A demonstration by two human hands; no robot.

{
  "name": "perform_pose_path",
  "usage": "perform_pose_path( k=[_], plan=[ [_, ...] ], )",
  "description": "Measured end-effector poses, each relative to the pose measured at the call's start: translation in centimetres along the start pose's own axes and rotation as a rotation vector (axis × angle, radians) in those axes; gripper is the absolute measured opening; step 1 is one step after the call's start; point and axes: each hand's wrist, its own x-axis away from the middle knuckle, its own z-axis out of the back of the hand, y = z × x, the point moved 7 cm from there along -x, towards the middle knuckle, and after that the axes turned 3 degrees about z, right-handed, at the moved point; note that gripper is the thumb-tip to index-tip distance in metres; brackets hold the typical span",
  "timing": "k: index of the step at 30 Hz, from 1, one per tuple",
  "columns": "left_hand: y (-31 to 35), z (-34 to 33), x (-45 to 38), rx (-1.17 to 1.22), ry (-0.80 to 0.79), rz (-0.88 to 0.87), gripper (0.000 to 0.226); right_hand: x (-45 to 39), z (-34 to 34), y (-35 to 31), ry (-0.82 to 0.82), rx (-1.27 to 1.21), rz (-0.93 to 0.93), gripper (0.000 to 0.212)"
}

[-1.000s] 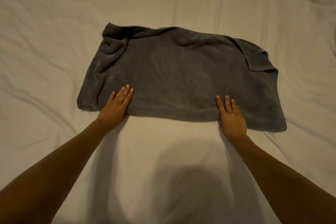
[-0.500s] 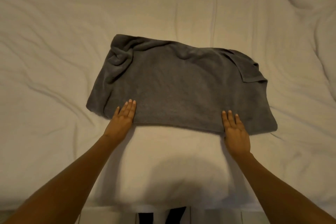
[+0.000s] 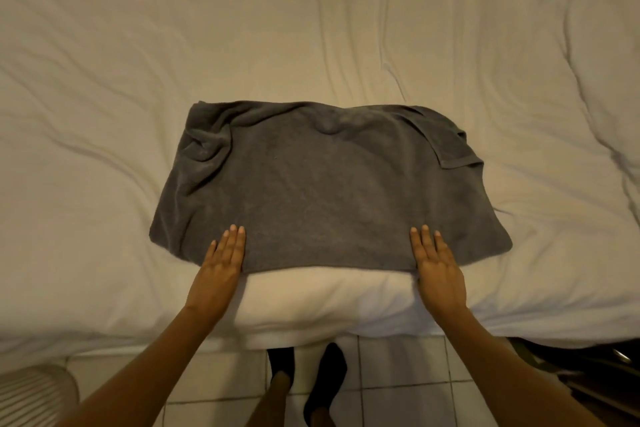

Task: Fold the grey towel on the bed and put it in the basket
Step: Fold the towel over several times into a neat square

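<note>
Both arms reach forward; your left hand (image 3: 219, 269) and right hand (image 3: 439, 272) lie flat, fingers (image 3: 236, 242) straight together, holding nothing, on the rumpled grey terry towel's (image 3: 322, 191) near edge on the white-sheeted bed (image 3: 138, 62).

A bedroom, likely in a home or a hotel room. Shown by a wide bed (image 3: 311, 28) under a rumpled white sheet (image 3: 104, 114), filling most of the view from 9 o'clock round to 3 o'clock. Below the mattress edge, at 6 o'clock, a floor of pale square tiles (image 3: 398, 367) with dark grout lines. At 7 o'clock, part of a white ribbed basket (image 3: 31, 395). At 4 o'clock, dark furniture (image 3: 588, 367) of unclear kind, tucked by the bed. Warm, dim indoor light over everything. On the sheet at the centre, a grey towel (image 3: 329, 191).
</note>
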Motion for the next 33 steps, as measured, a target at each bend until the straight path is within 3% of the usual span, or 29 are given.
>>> perform_pose_path(
  k=[7, 11, 16, 20, 23, 27, 33],
  plan=[
    [-0.2, -1.5, 3.2, 0.129, -0.098, 0.001, 0.094, 3.2, -0.9, -0.1, -0.036, -0.017, -0.005, 0.078],
    [-0.7, -1.7, 2.7, 0.324, -0.177, -0.041, 0.067, 3.5, -2.7, 0.6, -0.156, -0.082, 0.031, 0.074],
    [-0.4, 0.3, 0.3, 0.423, -0.111, 0.002, 0.083, 1.9, -1.3, 0.0, -0.084, -0.173, 0.007, 0.068],
    [-0.6, 0.5, -1.4, 0.382, -0.086, 0.139, 0.079, 0.1, -1.1, -1.0, -0.042, -0.218, -0.115, 0.059],
    [-0.9, -0.9, -1.5, 0.217, -0.203, 0.171, 0.078, -0.4, -2.1, -2.5, -0.128, -0.191, -0.178, 0.058],
    [-1.4, -1.0, -1.5, 0.205, -0.279, 0.155, 0.066, -0.7, -2.1, -4.6, -0.167, -0.201, -0.248, 0.058],
    [-3.6, 3.0, -4.1, 0.179, -0.073, 0.061, 0.061, -2.2, -0.1, -9.1, -0.074, -0.221, -0.167, 0.061]
  ],
)
